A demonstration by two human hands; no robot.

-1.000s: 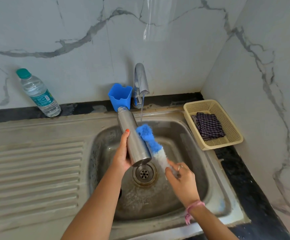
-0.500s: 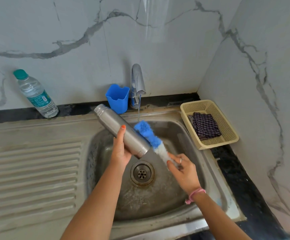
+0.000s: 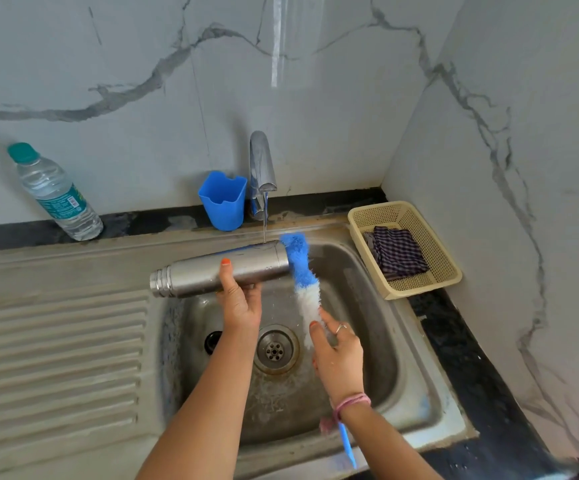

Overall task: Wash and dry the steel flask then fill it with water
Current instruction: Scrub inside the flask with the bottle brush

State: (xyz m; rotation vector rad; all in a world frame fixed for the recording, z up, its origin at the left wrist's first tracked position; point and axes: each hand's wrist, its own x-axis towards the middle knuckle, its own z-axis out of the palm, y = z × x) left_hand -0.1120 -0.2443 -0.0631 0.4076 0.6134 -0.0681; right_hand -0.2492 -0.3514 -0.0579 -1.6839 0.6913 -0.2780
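We found the flask (image 3: 224, 268) lying almost level over the back rim of the sink (image 3: 416, 368), in the middle of the frame, its neck pointing left. The left hand (image 3: 239, 306) gripped its body from below, thumb curled over the near side. A thin stream from the tap (image 3: 262, 161) landed on the flask near its right end. The right hand (image 3: 338, 355) was wrapped round the brush (image 3: 301, 275) — blue and white bristles touching the flask's base, the blue handle tip poking out below the wrist. At the upper left stood a water bottle (image 3: 56, 195); beside the tap, a blue cup (image 3: 223, 200); at the right, a basket (image 3: 447, 271) holding a checked cloth (image 3: 398, 252).
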